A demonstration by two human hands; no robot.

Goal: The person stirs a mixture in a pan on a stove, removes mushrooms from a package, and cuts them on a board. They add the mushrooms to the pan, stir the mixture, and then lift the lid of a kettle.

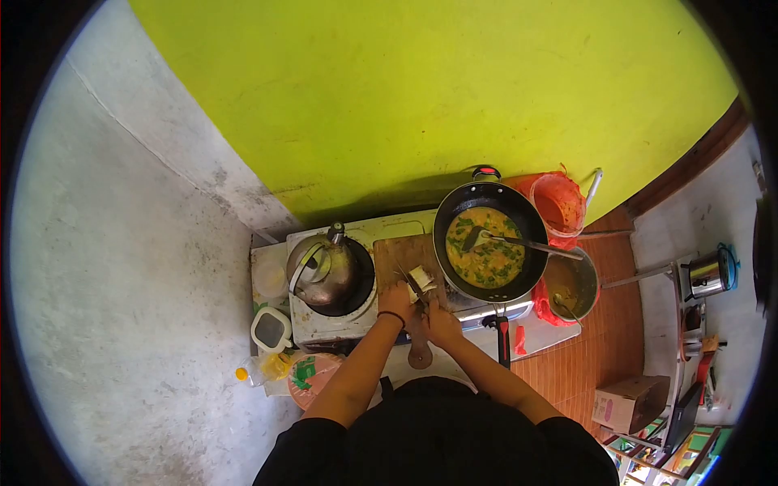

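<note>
A wooden cutting board (389,251) lies between the kettle and the pan, its handle pointing toward my body. On it sits a pale block of food (421,279), its exact kind too small to tell. My right hand (442,326) is closed round a knife (414,284), whose dark blade slants up and left across the pale food. My left hand (395,301), with a dark band at the wrist, is on the board left of the blade. Its fingers are bent against the near end of the food, and the fingertips are partly hidden.
A metal kettle (326,275) stands left on the white stove (312,326). At right, a black pan (531,212) holds yellow soup with greens and a spatula (527,243). Beyond it are a red bucket (559,202) and a metal pot (589,283) with a spoon. An oil bottle (258,371) lies lower left.
</note>
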